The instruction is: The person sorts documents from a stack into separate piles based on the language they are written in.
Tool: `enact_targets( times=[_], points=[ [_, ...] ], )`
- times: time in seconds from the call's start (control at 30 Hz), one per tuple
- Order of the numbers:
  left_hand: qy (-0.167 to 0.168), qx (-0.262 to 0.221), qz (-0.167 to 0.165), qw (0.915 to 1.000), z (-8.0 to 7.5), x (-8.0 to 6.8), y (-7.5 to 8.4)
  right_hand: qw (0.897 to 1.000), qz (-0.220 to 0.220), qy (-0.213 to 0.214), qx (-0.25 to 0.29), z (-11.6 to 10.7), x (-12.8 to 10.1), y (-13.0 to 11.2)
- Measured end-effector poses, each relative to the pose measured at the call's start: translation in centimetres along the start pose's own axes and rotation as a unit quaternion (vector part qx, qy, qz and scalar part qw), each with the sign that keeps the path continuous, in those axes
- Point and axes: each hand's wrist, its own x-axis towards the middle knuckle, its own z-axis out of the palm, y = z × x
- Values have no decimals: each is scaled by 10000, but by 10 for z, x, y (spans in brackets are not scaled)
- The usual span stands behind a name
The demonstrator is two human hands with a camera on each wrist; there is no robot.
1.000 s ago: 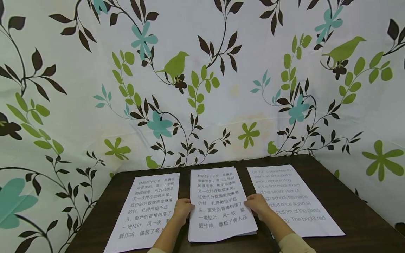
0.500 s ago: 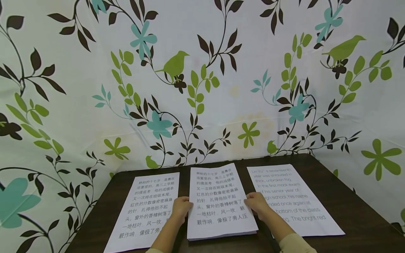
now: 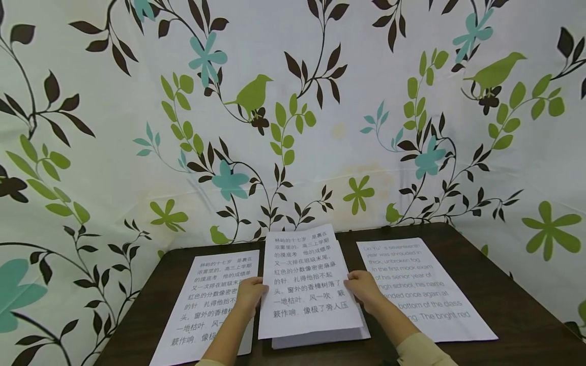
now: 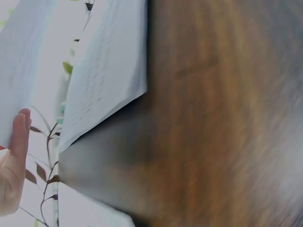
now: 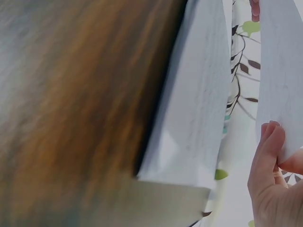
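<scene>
A printed sheet of paper with Chinese text is held up at the middle of the table by both hands. My left hand pinches its left edge, and my right hand pinches the right edge. Beneath it lies a paper stack, mostly hidden in the head view. The left wrist view has the raised sheet apart from the stack, with fingers along its edge. From the right wrist, the thumb and fingers grip the sheet well above the stack.
Another Chinese-text sheet lies on the left, partly covered by my left forearm. An English-text sheet lies on the right, partly behind my right hand. A patterned cloth hangs behind the dark wooden table.
The top sheet has come up off the stack and shifted left, exposing the stack's lower and right edges. Both hands moved left and slightly upward with it.
</scene>
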Motion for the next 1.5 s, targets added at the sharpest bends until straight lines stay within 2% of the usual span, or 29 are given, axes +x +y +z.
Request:
enact_targets(
  times=[0.4, 0.6, 0.9, 1.03, 1.07, 1.1, 1.23, 1.3, 1.33, 1.5],
  points=[
    [82, 7, -181, 9998, -35, 4, 18, 9994, -239, -153, 193, 18, -3, -35],
    [148, -7, -120, 9998, -53, 2, 30, 9989, -301, -178, 315, 28, -4, -50],
    [304, 341, -28, 9990, -80, 3, 35, 9961, -325, -416, 714, 45, -9, -67],
    [295, 481, 15, 9984, -96, 8, 28, 9938, -374, -560, 881, 55, -9, -73],
    [317, 509, 23, 9982, -101, 11, 22, 9932, -391, -590, 926, 58, -9, -75],
    [277, 436, 151, 9985, -108, 18, 10, 9927, -394, -618, 958, 61, -10, -77],
    [320, 433, 199, 9984, -128, 26, -4, 9906, -392, -721, 1097, 74, -13, -87],
    [372, 468, 129, 9981, -135, 23, -3, 9901, -358, -763, 1125, 80, -15, -91],
    [444, 559, -24, 9974, -136, 15, 7, 9898, -346, -775, 1141, 83, -16, -93],
    [549, 708, -170, 9958, -149, -4, 26, 9887, -386, -817, 1196, 97, -20, -100]
  ],
)
